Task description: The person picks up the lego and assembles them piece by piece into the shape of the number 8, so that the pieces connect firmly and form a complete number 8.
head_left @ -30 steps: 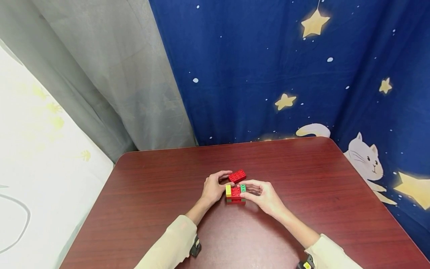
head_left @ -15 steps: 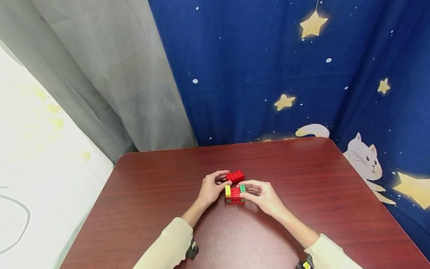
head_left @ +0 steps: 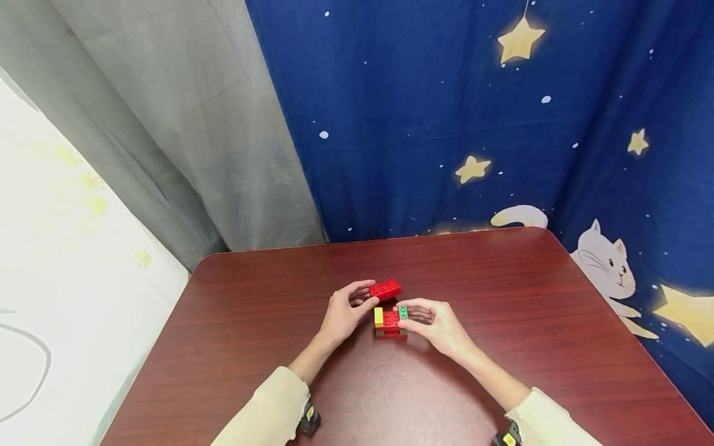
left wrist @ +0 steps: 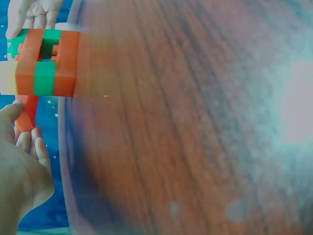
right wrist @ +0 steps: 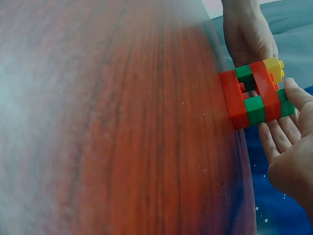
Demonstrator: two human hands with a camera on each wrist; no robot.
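My left hand (head_left: 343, 313) pinches a loose red building brick (head_left: 385, 289) between thumb and fingers, just behind the block stack. In the left wrist view this red brick (left wrist: 27, 115) partly shows past the stack. The stack has a red bottom brick (right wrist: 234, 100), two green bricks (right wrist: 255, 109) with a gap between them, and a second red brick (head_left: 391, 318) over those. On top sit a yellow brick (head_left: 379, 316) at the left and a small green brick (head_left: 403, 312) at the right. My right hand (head_left: 443, 328) grips that top green brick from the right.
The stack stands on a reddish-brown wooden table (head_left: 268, 297) with rounded far corners. Behind it hang a grey curtain (head_left: 223, 124) and a blue curtain (head_left: 401, 124) with stars and a cat. A white patterned cloth (head_left: 72, 235) is at the left.
My left hand has shifted left, drawing the loose red brick leftward with it, away from the right hand. The right hand and the stack have stayed in place.
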